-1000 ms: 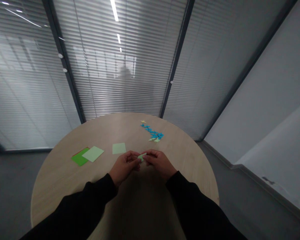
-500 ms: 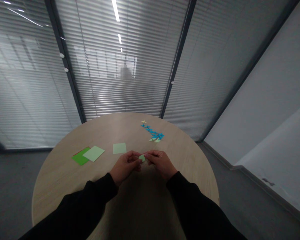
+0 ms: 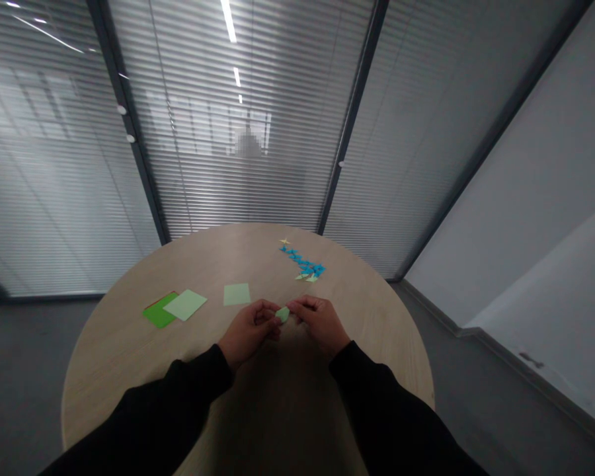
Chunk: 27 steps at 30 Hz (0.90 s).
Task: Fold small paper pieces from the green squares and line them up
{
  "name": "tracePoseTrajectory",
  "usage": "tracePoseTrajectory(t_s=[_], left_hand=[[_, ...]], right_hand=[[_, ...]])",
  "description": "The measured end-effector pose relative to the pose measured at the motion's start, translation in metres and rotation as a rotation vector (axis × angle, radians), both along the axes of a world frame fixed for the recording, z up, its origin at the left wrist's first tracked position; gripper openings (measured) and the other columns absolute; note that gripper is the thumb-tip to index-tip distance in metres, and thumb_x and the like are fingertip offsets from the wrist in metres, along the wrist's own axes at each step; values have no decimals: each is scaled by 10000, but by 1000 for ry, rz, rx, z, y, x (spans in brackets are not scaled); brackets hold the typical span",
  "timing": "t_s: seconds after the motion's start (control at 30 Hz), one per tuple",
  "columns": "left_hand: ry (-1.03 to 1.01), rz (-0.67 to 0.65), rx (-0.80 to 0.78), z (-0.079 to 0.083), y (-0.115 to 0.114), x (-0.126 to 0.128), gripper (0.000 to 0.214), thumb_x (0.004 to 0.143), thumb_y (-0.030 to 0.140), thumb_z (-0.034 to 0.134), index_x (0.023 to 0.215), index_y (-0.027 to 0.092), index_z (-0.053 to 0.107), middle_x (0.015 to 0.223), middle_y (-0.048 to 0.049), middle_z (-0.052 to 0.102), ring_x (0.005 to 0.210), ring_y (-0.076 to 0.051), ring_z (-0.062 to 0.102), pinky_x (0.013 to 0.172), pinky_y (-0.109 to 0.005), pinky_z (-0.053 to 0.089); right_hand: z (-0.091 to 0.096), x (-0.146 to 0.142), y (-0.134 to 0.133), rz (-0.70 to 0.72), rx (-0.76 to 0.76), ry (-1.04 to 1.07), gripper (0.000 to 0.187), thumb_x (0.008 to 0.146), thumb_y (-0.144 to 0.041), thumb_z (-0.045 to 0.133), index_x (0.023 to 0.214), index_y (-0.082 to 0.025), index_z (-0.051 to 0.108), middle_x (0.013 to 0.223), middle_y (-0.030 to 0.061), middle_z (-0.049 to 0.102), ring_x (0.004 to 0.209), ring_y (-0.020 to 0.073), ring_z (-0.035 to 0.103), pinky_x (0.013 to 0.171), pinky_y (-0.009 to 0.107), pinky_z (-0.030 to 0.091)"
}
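Observation:
A small folded piece of pale green paper (image 3: 282,315) is held between my two hands above the table. My left hand (image 3: 248,330) pinches its left side between thumb and fingers. At its upper right edge, my right hand (image 3: 320,322) has thumb and forefinger closed on the paper. Just beyond my left hand lies a flat square sheet of pale green paper (image 3: 237,294). Farther off sits a cluster of small blue folded paper pieces (image 3: 307,266), with pale green folded ones (image 3: 311,279) at its near edge.
The round wooden table (image 3: 129,370) stands before windows with closed blinds (image 3: 248,178). To the left, a pale green sheet (image 3: 185,305) overlaps a bright green stack of paper (image 3: 159,314) with a red edge. One yellow folded piece (image 3: 284,241) lies near the far rim.
My right fingertips have shifted slightly right along the folded paper, and more of it shows between the hands. Everything else on the table stays in place.

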State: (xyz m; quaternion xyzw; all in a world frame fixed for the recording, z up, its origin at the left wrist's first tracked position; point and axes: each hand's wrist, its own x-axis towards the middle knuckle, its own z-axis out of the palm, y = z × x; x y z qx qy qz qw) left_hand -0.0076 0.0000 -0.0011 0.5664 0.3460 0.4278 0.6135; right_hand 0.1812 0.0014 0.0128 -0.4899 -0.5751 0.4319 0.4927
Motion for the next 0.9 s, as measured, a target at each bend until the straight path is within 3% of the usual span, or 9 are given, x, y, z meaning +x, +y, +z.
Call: tracePoseTrajectory(t_s=[0.13,0.3,0.4,0.53,0.9], left_hand=[[-8,13,-12,-2,1,1,441,719,446,807,968,143,605,725,-7,669,634,-145,650,625,-286,515],[-57,32,-32,-3,2,1,430,710,411,818,972,148,600,698,8,658,628,-142,646,638,-293,527],[-38,22,-27,-1,0,1,425,725,386,807,1007,147,598,726,-12,686,639,-149,658,638,-294,528],[-6,53,-11,1,-2,2,414,734,360,798,1026,144,599,730,-24,705,648,-155,671,636,-287,525],[-30,93,-60,-1,2,3,380,732,435,794,926,127,683,779,-67,727,681,-152,657,684,-300,538]], right_hand=[[-5,-3,1,-32,-10,32,303,737,-459,759,739,-159,713,597,-8,603,560,128,508,560,260,394],[-8,-7,1,92,-67,166,344,752,-468,758,902,-164,695,691,-18,627,574,112,528,570,249,412],[-8,-7,0,122,-65,114,329,734,-445,780,863,-156,692,684,-11,639,569,111,529,576,252,418],[-11,-8,1,51,-19,9,295,751,-439,759,727,-160,664,581,-18,607,540,119,523,565,255,403],[-17,-13,3,-83,61,42,294,806,-470,686,815,-177,656,652,-2,624,564,145,555,559,265,425]])
